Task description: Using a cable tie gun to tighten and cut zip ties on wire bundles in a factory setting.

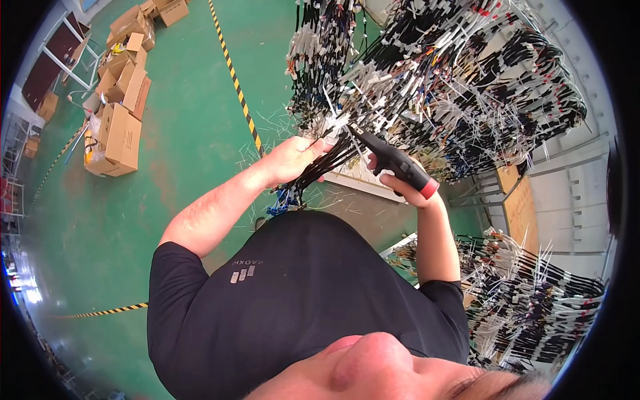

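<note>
My left hand (293,159) is closed around a bundle of black wires (328,162) that runs up toward a large wiring board. My right hand (405,189) grips a black hand tool with a red butt end (395,162). The tool's nose points up-left at the spot where white cable ties (337,119) stick out of the bundle, just above my left fingers. Loose wire ends with blue connectors (283,199) hang below my left wrist. Both hands are close together, in front of my chest.
A tilted board covered in black and white wire harnesses (460,80) fills the upper right. More harnesses (533,307) lie at the lower right. Cardboard boxes (120,87) are piled on the green floor at upper left. Yellow-black striped tape (235,77) crosses the floor.
</note>
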`<state>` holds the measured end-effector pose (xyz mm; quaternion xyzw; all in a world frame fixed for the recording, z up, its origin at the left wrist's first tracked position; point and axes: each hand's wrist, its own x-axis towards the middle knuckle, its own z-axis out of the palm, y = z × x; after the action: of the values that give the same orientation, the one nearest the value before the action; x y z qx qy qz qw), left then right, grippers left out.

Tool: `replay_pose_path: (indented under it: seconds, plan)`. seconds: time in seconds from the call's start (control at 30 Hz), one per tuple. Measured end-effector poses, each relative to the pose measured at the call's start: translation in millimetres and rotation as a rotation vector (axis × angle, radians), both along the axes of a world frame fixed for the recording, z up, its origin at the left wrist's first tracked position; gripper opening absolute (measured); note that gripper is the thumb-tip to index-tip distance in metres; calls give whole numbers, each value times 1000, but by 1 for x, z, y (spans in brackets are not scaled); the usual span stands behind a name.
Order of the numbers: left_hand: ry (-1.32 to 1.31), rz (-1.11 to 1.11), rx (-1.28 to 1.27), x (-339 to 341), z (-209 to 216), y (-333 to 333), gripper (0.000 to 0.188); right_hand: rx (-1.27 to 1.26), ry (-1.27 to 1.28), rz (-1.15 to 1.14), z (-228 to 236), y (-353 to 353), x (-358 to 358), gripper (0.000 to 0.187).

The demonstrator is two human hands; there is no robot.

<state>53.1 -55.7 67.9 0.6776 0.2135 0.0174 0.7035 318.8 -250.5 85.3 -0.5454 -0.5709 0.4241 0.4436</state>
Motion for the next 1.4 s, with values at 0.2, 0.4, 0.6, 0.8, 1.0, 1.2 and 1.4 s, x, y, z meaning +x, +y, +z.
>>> replay_pose_path:
  seconds: [0.2, 0.4, 0.6, 0.8, 1.0, 1.2, 1.4]
  plan:
    - [-42, 3, -14, -2, -2, 0, 61, -62, 69, 61, -8, -2, -3, 62]
    - [80, 13, 191, 3, 9, -8, 60, 96, -98, -23, -10, 0, -21, 40]
    - [49, -33, 321, 0, 8, -7, 58, -58, -312, -161, -12, -6, -31, 21]
    - [-4, 98, 122, -1, 9, -1, 55, 346, -764, -275, -36, -14, -30, 29]
    - [0, 167, 182, 4, 6, 3, 24, 504, -718, -443, -66, -30, -37, 44]
    - [20, 140, 19, 15, -3, 7, 27, 317, -263, -558, -61, -46, -42, 45]
    - [11, 138, -19, 23, -10, 4, 35, 29, 285, -509, -61, -53, -33, 45]
